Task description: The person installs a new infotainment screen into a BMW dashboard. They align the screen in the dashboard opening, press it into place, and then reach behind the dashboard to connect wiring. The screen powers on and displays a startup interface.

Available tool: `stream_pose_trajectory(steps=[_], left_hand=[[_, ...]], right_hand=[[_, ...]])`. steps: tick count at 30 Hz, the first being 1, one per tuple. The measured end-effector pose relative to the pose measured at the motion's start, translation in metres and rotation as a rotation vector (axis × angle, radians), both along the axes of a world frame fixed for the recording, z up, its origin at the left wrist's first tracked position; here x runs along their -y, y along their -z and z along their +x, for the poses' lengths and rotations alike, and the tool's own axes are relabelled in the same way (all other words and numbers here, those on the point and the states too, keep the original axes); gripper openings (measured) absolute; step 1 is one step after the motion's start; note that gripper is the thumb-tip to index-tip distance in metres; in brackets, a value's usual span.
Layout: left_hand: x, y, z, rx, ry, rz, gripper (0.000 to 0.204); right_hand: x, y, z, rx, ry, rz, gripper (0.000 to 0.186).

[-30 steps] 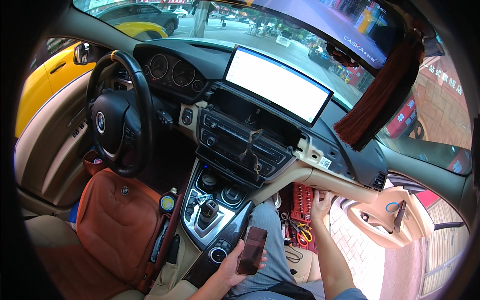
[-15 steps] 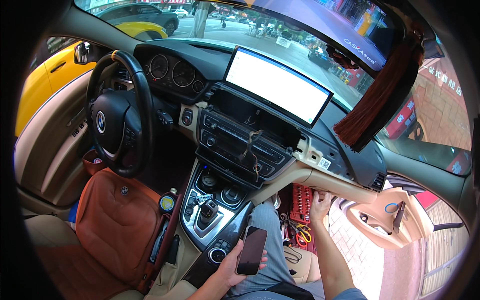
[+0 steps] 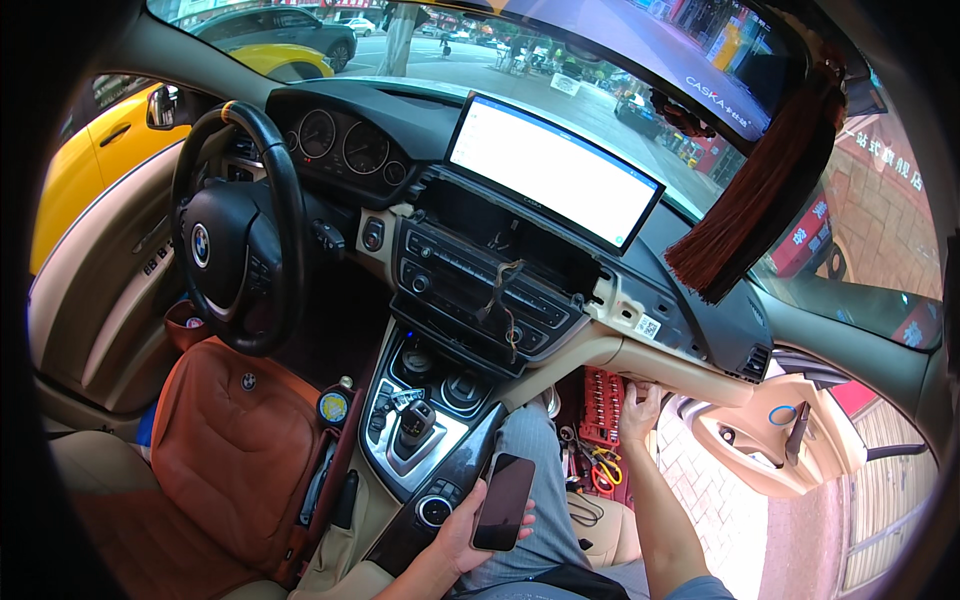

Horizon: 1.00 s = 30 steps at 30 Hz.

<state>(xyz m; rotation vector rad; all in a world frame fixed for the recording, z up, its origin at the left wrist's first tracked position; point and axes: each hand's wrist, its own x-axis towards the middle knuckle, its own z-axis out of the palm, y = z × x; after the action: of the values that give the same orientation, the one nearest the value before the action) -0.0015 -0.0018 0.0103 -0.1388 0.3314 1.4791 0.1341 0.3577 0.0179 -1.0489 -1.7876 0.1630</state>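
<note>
- The left hand grasps the phone by its long edges, thumb on one side and fingertips round the other; a slim thing like this probably slips easily, so the palm belongs well beneath it.
- The phone is over the grey trouser leg, near the centre console, its display dark — a slight upward tilt should make it easier to read.
- The right hand is at the lower edge of the beige dash panel. Its fingertips are partly hidden, so I cannot tell whether they grip anything; a light touch is safest there.
- The red socket case lies just left of that hand, yellow-handled pliers nearby — any wrist movement should clear both.
- Loose wires hang before the dash controls; best not snag them.
</note>
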Motion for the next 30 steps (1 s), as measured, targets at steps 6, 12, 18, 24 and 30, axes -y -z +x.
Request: stream_pose_trajectory(steps=[6,12,18,24,30], left_hand=[[-0.001,0.005,0.001,0.009,0.014,0.019,0.068],[-0.002,0.007,0.003,-0.017,0.034,0.02,0.069],[-0.002,0.003,0.004,-0.045,0.024,-0.005,0.073],[-0.001,0.005,0.003,-0.014,0.033,-0.009,0.067],[0.0,0.003,0.003,-0.053,0.024,-0.017,0.065]], right_hand=[[-0.002,0.003,0.001,0.006,0.01,-0.002,0.014],[-0.005,0.007,0.003,0.023,0.002,0.037,0.011],[-0.005,0.008,0.004,0.039,-0.003,0.076,0.009],[-0.005,0.007,0.004,0.047,0.018,0.052,0.011],[-0.009,0.012,0.008,0.051,0.009,0.048,0.011]])
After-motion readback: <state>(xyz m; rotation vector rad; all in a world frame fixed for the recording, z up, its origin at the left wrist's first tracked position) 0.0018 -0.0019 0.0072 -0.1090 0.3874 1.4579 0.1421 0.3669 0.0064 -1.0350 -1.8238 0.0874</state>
